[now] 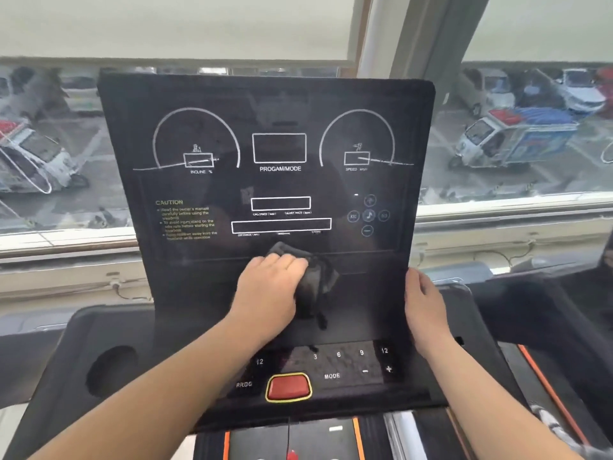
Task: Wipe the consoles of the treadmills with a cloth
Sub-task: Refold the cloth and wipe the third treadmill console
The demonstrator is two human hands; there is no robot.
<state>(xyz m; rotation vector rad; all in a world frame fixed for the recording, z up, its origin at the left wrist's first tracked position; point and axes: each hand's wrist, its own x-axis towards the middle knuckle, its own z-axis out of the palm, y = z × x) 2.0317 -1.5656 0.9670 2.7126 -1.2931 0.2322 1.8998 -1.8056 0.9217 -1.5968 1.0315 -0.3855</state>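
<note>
A black treadmill console (205, 134) stands upright in front of me, with white dial outlines, display boxes and a yellow caution text. My left hand (268, 287) presses a dark grey cloth (315, 287) against the lower middle of the console, just below the display boxes. My right hand (423, 300) grips the console's right edge, fingers wrapped around it. Below the cloth lies the keypad with numbers, a MODE key and a red stop button (288, 386).
A round cup holder (111, 370) is sunk in the tray at the left. Another treadmill (547, 376) with orange trim stands close on the right. A window behind the console looks down on parked vehicles. The belt with an orange stripe lies below.
</note>
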